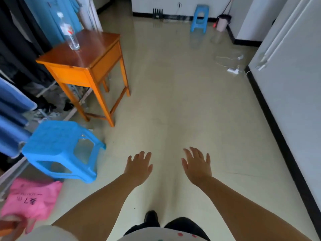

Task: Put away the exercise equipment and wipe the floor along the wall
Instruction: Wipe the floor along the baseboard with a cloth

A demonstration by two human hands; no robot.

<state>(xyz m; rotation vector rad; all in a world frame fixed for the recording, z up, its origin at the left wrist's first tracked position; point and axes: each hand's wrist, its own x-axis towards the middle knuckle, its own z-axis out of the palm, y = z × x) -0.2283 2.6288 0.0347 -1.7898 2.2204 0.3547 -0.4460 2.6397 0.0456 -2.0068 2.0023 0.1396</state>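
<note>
Nearest the camera, both bare forearms reach forward over the pale floor [173, 105]. The left hand [139, 166] and the right hand [197, 165] hover palm-down side by side, apart from each other, each with its fingers [193, 152] spread wide and straight, holding nothing. Below them a dark shoe [151, 217] stands on the floor.

At the lower left lies a pink cloth [31, 199] with dark writing on it. Just beyond it stands a blue plastic stool [60, 146], tilted in view by the wide lens, beside a rack of hanging blue and dark clothes [15, 105].

Further on at the left is an orange wooden side table [90, 66]; on its worktop stands a clear plastic bottle [69, 32] with a white and red label. Shoes and rack rails lie under and behind the table.

Along the right runs a white wall [295, 84] with a black skirting strip [278, 127] at floor level. Near its far end a white power strip [233, 70] and white cables lie on the floor.

At the far wall stand a second blue stool [199, 18], a pink bin [222, 23] with a dark liner, a red-handled mop [227, 6] leaning in the corner, and a small black ribbed object [157, 13] that I cannot identify. No exercise equipment can be told for certain in this view.
</note>
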